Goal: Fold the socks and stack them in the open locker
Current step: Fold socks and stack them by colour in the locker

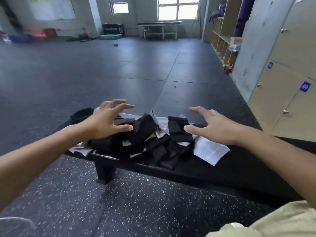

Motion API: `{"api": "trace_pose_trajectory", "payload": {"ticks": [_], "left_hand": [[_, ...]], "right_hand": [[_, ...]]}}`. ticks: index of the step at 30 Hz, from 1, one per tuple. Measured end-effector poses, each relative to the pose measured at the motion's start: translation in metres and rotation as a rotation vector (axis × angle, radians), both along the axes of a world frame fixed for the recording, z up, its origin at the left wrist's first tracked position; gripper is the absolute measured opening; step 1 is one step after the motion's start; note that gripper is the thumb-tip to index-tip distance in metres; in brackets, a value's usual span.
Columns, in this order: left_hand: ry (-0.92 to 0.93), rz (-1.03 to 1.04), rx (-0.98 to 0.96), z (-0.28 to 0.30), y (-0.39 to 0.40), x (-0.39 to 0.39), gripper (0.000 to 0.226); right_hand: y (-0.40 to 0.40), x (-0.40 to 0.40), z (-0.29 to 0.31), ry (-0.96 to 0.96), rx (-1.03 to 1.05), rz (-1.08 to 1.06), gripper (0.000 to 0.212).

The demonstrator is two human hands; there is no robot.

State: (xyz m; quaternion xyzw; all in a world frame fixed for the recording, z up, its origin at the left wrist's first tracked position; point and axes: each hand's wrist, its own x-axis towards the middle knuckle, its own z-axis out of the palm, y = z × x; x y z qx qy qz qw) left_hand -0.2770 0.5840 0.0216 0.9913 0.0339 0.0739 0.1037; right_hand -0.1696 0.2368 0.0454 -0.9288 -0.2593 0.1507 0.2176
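Note:
A loose pile of black socks (145, 134) mixed with white ones (208, 151) lies on a black bench (222, 170) in front of me. My left hand (106, 120) hovers over the left part of the pile, fingers spread, holding nothing. My right hand (213, 125) hovers at the pile's right side, fingers spread too, just above a black sock (177, 127). Beige lockers (282, 82) stand along the right wall with their doors closed in this view; no open locker shows.
The bench stands on dark rubber flooring, its leg (104, 171) at the lower left. A grey pillar (256, 48) and open wooden cubbies (222, 40) lie beyond the lockers. A white-framed bench (160, 29) and gym gear sit by the far wall. The wide floor between them is bare.

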Motion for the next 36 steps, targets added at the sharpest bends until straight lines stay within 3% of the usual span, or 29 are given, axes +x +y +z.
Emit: {"api": "trace_pose_trajectory", "payload": {"ticks": [5, 11, 21, 30, 36], "left_hand": [[0.126, 0.178, 0.019, -0.015, 0.080, -0.010, 0.112], [0.251, 0.186, -0.028, -0.049, 0.142, -0.009, 0.101], [0.131, 0.179, -0.110, -0.088, 0.137, -0.010, 0.105], [0.158, 0.161, -0.102, -0.091, 0.106, -0.005, 0.094], [0.159, 0.166, -0.093, -0.091, 0.071, 0.000, 0.109]], "right_hand": [[0.058, 0.001, -0.030, 0.080, -0.105, 0.003, 0.095], [0.081, 0.000, -0.068, 0.008, -0.154, -0.086, 0.105], [0.075, 0.011, -0.105, 0.004, -0.154, -0.132, 0.105], [0.044, 0.013, -0.107, 0.014, -0.132, -0.193, 0.096], [0.012, 0.014, -0.106, 0.017, -0.102, -0.236, 0.091]]}}
